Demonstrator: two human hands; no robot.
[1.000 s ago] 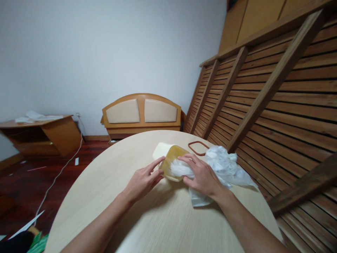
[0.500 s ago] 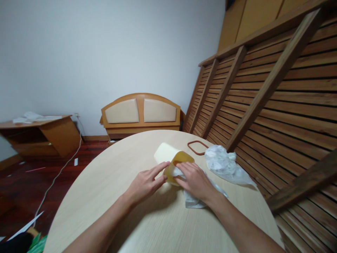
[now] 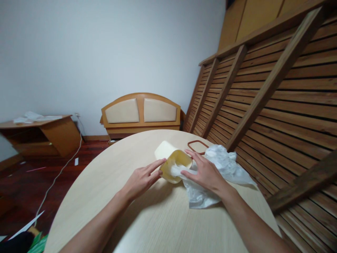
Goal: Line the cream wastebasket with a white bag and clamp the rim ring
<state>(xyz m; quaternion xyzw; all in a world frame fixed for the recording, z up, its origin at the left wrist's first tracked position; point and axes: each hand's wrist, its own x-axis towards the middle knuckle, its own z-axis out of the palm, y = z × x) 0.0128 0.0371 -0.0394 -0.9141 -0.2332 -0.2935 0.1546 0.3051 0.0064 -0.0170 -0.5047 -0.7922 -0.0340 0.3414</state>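
Note:
A pale yellow bin (image 3: 163,150) lies on its side on the round table (image 3: 105,175), its open mouth toward me. My left hand (image 3: 143,177) rests its fingertips on the left edge of the mouth, thumb and fingers slightly apart. At the right side of the mouth is my right hand (image 3: 205,171), thumb and fingers spread around the rim and a white plastic bag (image 3: 200,195). Part of this bag sits inside the bin, and the rest trails onto the table under my right hand.
A brown rounded frame (image 3: 198,142) and a second crumpled white bag (image 3: 223,161) lie at the table's back right. Wooden slats (image 3: 263,119) lean along the right. Behind the table stands a headboard (image 3: 140,112); a low cabinet (image 3: 56,135) is at the left.
My right hand has come out of the bin's mouth to its right edge, its fingers spreading. More of the white bag shows inside the bin. My left hand has shifted slightly left.

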